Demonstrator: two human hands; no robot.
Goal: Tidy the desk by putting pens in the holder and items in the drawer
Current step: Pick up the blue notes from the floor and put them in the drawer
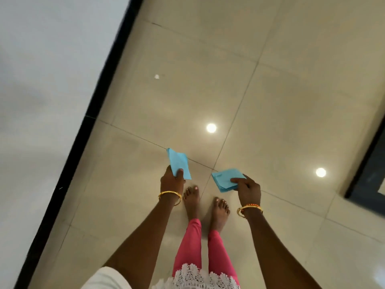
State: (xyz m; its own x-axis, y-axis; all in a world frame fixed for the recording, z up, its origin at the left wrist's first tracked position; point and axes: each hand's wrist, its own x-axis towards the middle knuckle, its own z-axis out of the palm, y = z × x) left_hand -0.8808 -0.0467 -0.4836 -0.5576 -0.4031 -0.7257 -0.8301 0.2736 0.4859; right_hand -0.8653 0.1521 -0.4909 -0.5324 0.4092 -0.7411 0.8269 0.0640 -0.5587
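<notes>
The person held two small stacks of blue paper, one in each hand. The left stack stuck out up and away from the left hand, with its long side pointing away from the body. The thumb lay on top of it and the fingers were curled under it, so the hand pinched its near end. The right stack lay flatter and stuck out to the left of the right hand, toward the other stack. Fingers on top and fingers below pinched its right edge. The two stacks were near each other but did not touch, and both hung in the air above the floor.

How many sheets were in each stack could not be told, as the edges were too thin and a bit blurred.

No drawer, pen or holder showed here. The counter ran along the left side, a white top with a dark edge, so the left hand was the nearer one to it. The papers most likely had to go that way next, but where the drawer was could not be told.

Below the hands were two bare feet and pink leggings. Each wrist had a gold bangle. Two round lights shone off the shiny tiles, and a small white bit lay farther out.
</notes>
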